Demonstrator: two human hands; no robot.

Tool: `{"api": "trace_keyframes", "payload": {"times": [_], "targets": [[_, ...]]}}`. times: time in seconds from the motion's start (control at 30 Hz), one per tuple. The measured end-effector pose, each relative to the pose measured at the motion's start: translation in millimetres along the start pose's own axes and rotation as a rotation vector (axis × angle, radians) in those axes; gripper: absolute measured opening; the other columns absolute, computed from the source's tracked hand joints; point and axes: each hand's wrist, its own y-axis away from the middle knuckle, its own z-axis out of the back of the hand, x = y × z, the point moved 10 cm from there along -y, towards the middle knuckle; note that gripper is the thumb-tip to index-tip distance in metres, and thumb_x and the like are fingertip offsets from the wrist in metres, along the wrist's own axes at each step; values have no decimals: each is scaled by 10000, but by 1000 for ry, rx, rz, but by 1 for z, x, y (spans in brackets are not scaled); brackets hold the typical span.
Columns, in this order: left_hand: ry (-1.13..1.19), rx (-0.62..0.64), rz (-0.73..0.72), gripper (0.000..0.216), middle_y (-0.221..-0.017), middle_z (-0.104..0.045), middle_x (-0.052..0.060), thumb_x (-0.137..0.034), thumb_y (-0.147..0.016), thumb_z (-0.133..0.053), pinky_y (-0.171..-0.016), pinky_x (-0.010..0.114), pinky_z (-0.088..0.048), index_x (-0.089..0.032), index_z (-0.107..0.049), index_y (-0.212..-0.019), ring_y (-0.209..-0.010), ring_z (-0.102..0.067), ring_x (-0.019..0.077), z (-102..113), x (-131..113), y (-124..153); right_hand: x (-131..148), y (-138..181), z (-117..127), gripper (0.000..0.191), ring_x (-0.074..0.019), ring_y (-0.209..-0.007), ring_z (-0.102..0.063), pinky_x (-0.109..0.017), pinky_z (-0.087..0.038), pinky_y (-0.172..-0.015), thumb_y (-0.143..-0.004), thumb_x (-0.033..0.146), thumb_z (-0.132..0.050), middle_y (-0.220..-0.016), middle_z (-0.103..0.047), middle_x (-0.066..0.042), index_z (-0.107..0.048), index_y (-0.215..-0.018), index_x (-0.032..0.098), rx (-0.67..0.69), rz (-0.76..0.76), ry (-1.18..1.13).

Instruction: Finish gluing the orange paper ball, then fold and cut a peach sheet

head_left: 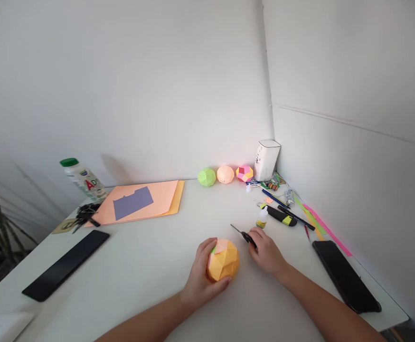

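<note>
paper ball (223,263), faceted and mostly yellow-orange with a peach patch on top, was over the near part of the white table (154,256); whether it touched the surface could not be told. the left hand (201,278) was curled around its left side, fingers behind and thumb along the near edge, gripping it. the right hand (267,251), near the ball's right side, had its fingers closed about a black-handled tool (249,239), whose thin metal tip pointed away and leftward, apart from the ball. a small bottle (262,218) stood just beyond that hand, and a black-and-lime cutter (280,215) lay near it. by the wall, a green ball (206,177), a peach ball (225,174) and a multicoloured ball (244,173) sat in a row, left of a white box (266,160). peach sheets (164,194) lay farther left, under a purple piece (132,203).
</note>
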Motion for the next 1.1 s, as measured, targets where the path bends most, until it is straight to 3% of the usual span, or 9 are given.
{"api": "trace_keyframes", "payload": {"times": [0.17, 0.43, 0.53, 0.6, 0.8, 1.1], "targets": [[28, 18, -33, 713, -1344, -376, 143, -427, -758, -671, -1015, 541, -394, -270, -325, -1361, -1270, -396, 334, -2, -3, 0, -11, -4, 7, 166, -207, -876, -606, -349, -512, -797, -853, 134, -394, -945, -604, -88, -547, -864, 198, -100, -65, -172], [151, 107, -43, 727, -1328, -362, 135, -492, -753, -651, -1024, 573, -357, -288, -323, -1369, -1257, -385, 345, -10, 0, -1, -31, 1, 14, 204, -196, -757, -673, -324, -544, -694, -939, 356, -384, -838, -689, -60, -498, -1018, 207, -160, -260, -340], [151, 112, -42, 722, -1321, -367, 140, -486, -748, -655, -1016, 567, -371, -280, -333, -1361, -1252, -394, 353, -11, -2, -2, -32, 2, 27, 250, -204, -822, -677, -338, -541, -744, -936, 428, -412, -851, -687, -62, -482, -1037, 211, -209, -287, -530], [134, 108, -49, 724, -1325, -369, 143, -469, -742, -666, -1010, 566, -379, -277, -336, -1357, -1255, -391, 362, -10, -3, -1, -32, 3, 40, 275, -186, -779, -656, -310, -533, -697, -917, 465, -460, -824, -657, -44, -493, -1031, 217, -244, -294, -663], [-10, 69, -71, 739, -1355, -372, 152, -387, -742, -691, -1010, 546, -397, -274, -329, -1376, -1270, -391, 357, -5, -8, 0, -22, 12, 56, 320, -105, -510, -484, -213, -389, -440, -866, 503, -559, -712, -553, 2, -542, -1020, 223, -147, -309, -847], [-77, 70, -131, 755, -1353, -354, 161, -380, -764, -684, -998, 542, -413, -277, -283, -1396, -1259, -401, 354, -5, -18, 2, -14, 17, 34, 349, -53, -447, -329, -188, -290, -421, -849, 523, -583, -668, -512, 38, -528, -1013, 220, -53, -452, -1019]]}}
